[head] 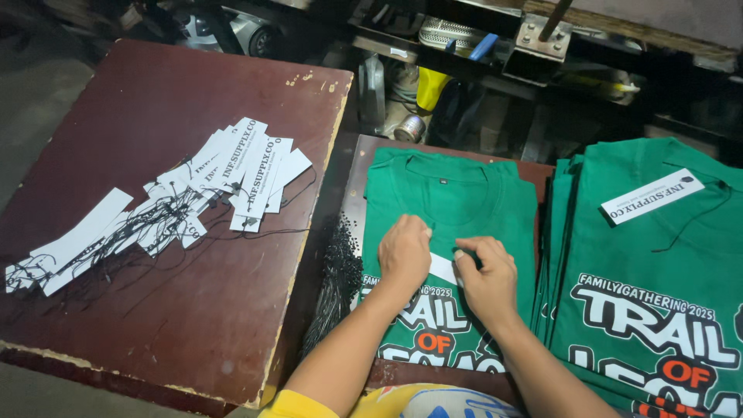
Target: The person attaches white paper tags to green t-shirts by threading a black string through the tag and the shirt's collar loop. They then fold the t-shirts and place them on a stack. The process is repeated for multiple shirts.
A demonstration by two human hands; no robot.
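Both hands pinch one white paper tag (443, 268) on the green T-shirt (464, 201): left hand (404, 251) on its left end, right hand (487, 271) on its right. Tag mostly hidden, long axis seemingly left-right. Shirt lies flat on the table (352, 193), collar pointing away.

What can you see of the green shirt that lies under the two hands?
The green shirt looks like soft knit cloth, with a round ribbed collar and a small dark label inside the neck. It lies flat, front up, collar away from the person, on a dark red board. A white, orange and black print crosses its chest. The left hand and right hand press on it, holding a white paper tag. A bundle of black strings lies beside it.
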